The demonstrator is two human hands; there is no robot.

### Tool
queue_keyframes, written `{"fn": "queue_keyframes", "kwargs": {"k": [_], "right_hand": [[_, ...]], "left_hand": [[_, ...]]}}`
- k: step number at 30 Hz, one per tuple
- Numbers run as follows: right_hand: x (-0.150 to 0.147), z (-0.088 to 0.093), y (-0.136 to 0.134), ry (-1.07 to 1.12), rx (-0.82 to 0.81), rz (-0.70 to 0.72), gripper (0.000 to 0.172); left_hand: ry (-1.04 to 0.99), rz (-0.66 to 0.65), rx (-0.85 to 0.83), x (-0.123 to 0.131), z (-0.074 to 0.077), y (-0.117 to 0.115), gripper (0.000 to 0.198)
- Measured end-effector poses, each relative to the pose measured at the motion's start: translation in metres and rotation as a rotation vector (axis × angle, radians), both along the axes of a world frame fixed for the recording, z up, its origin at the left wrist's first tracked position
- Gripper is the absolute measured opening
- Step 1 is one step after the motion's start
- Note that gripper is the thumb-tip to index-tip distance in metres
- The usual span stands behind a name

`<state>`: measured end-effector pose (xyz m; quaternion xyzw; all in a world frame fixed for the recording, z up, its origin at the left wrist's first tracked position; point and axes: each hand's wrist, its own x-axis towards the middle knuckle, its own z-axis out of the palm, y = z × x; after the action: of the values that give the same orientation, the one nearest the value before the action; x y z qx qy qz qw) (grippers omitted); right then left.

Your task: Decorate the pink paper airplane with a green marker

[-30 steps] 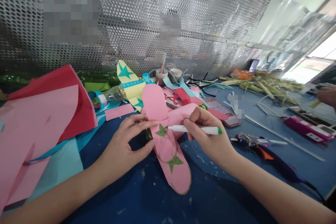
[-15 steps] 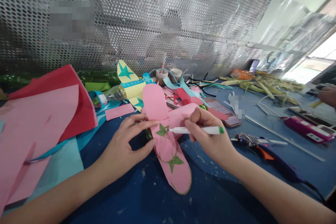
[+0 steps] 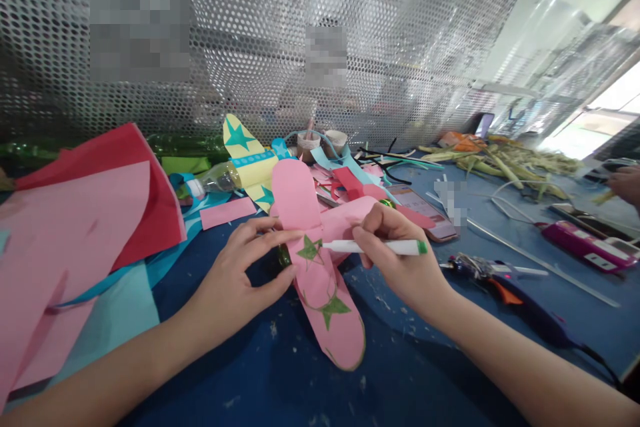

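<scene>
Fingers [image 3: 367, 235] of the right hand [image 3: 395, 250] are closed in a writing grip on a white marker [image 3: 400, 247], held nearly level with its green end to the right. Those of the left hand [image 3: 245, 263] are parted, thumb well away from the index finger, their tips resting against the left edge of a pink cut-out [image 3: 296, 193]. Largest in the field, a perforated silvery screen [image 3: 260, 7] spans the background. Before it extends the dark blue counter [image 3: 240, 380], flecked with pale marks. At left, a pink sheet [image 3: 75, 220] partly covers a red sheet [image 3: 120, 153]. The pink cut-out, round-ended and layered, lies at centre between the two hands, slanting from upper left to lower right. Pale yellow-green leaves [image 3: 500, 163] are heaped at far right. Behind the cut-out, a bottle wrapped in yellow paper [image 3: 255, 175] bears blue-green stars. A dark blue glue gun [image 3: 535, 310] lies right of the right forearm; beyond it is a magenta device [image 3: 585, 245]. Another person's hand [image 3: 627, 185] enters at the right edge. Two small cups [image 3: 336, 141] stand before the screen. Smallest are two green stars [image 3: 334, 310] on the cut-out; the marker's tip meets the right side of the upper one.
</scene>
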<state>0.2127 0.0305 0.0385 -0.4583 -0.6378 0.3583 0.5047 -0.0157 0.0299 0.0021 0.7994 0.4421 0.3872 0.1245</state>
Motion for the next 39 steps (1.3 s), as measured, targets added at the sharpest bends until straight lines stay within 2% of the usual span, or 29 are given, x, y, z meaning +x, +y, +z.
{"fn": "queue_keyframes", "kwargs": {"k": [13, 23, 39], "right_hand": [[-0.0004, -0.0009, -0.0005, 0.018, -0.013, 0.033, 0.023], [0.0006, -0.0013, -0.0017, 0.008, -0.007, 0.052, 0.022], [-0.0009, 0.0004, -0.0009, 0.007, -0.004, 0.023, 0.024]], "left_hand": [[-0.017, -0.015, 0.034, -0.0005, -0.0011, 0.0006, 0.031], [-0.018, -0.001, -0.002, -0.0010, -0.0023, 0.0001, 0.031], [-0.007, 0.005, 0.000, -0.0014, -0.0020, 0.0004, 0.031]]}}
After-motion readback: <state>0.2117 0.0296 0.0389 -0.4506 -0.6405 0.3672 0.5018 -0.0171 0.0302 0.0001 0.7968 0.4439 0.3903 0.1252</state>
